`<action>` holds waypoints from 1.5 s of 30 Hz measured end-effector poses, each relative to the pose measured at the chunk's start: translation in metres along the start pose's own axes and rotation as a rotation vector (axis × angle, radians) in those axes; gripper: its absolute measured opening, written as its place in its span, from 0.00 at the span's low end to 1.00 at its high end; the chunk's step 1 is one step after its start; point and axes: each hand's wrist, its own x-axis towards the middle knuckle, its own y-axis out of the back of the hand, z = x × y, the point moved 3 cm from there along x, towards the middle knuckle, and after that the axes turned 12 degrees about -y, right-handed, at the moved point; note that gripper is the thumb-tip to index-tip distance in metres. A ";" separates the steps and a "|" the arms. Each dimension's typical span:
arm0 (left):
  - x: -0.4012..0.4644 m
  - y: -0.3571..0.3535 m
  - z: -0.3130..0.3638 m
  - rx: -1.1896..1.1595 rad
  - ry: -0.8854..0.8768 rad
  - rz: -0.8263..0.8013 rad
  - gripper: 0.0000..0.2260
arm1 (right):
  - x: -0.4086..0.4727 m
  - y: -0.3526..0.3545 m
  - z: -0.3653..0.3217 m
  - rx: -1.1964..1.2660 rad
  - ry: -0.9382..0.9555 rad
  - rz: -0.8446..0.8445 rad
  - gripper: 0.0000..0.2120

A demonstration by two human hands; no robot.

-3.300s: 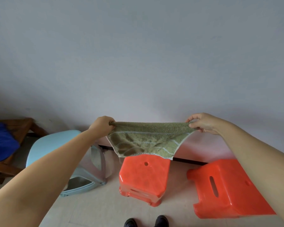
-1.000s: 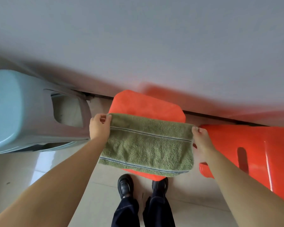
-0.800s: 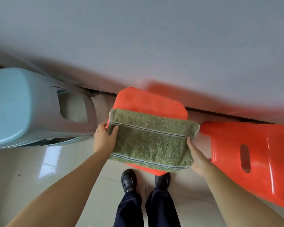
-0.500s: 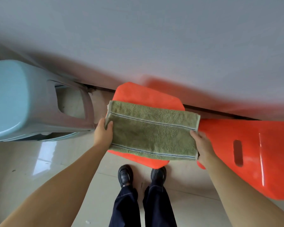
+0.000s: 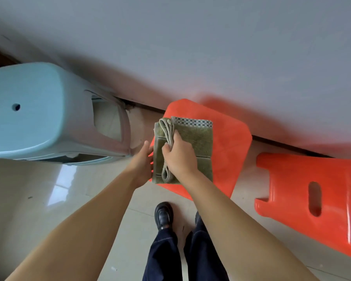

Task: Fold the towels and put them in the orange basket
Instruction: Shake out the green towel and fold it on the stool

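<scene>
Olive-green terry, the folded towel (image 5: 193, 147) lies on top of the orange plastic stool (image 5: 229, 147) that stands against the grey wall (image 5: 211, 47), with a checked band showing along its far edge. The right hand (image 5: 179, 157) rests on the towel's left half, its thumb and fingers curled round the bunched, pale-hemmed edges there, pinching the layers together. The left hand (image 5: 143, 161) sits just beside the towel at its left edge, fingers fairly straight and reaching under or against the fabric; whether it actually grips the cloth cannot be told, since the fingertips are hidden behind the towel. Both forearms stretch forward from the bottom of the view and converge on the stool. To the left stands a pale blue plastic stool (image 5: 28, 110), and to the right a second orange stool (image 5: 312, 197), tipped on its side on the tiled floor (image 5: 49, 199). Below the hands are dark trousers (image 5: 164, 258) and a black shoe (image 5: 163, 214).
</scene>
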 end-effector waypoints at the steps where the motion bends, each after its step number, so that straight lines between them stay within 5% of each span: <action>1: 0.002 0.004 -0.001 -0.007 0.009 -0.022 0.26 | 0.000 -0.013 -0.005 -0.067 -0.009 -0.023 0.27; 4: 0.012 0.009 -0.004 -0.045 0.015 -0.071 0.29 | -0.001 -0.033 -0.010 -0.182 0.014 -0.097 0.33; 7: 0.010 0.005 -0.002 0.008 -0.010 -0.069 0.22 | -0.001 -0.028 -0.001 -0.090 0.039 -0.182 0.29; 10: 0.008 -0.004 0.000 0.095 -0.083 -0.038 0.16 | 0.006 0.010 0.025 0.137 0.034 0.055 0.22; 13: 0.007 -0.014 0.003 0.266 -0.136 0.076 0.22 | 0.021 0.044 0.070 0.285 -0.189 0.247 0.20; 18: 0.001 -0.034 0.010 0.665 -0.312 0.135 0.22 | 0.028 0.037 0.112 0.278 -0.315 -0.125 0.23; 23: -0.033 -0.067 0.035 0.465 -0.435 -0.040 0.13 | 0.002 0.057 0.106 0.776 -0.531 -0.372 0.13; 26: -0.071 -0.094 0.060 0.336 -0.434 -0.165 0.10 | -0.027 0.086 0.104 0.986 -0.656 -0.517 0.21; 31: -0.124 -0.121 0.090 0.126 -0.314 -0.414 0.11 | -0.073 0.139 0.093 1.182 -0.587 -0.691 0.33; 38: -0.168 -0.141 0.116 0.254 -0.216 -0.501 0.13 | -0.136 0.213 0.087 1.268 -0.339 -0.381 0.17; 45: -0.236 -0.205 0.111 0.417 -0.143 -0.766 0.11 | -0.232 0.247 0.131 1.435 -0.286 -0.051 0.10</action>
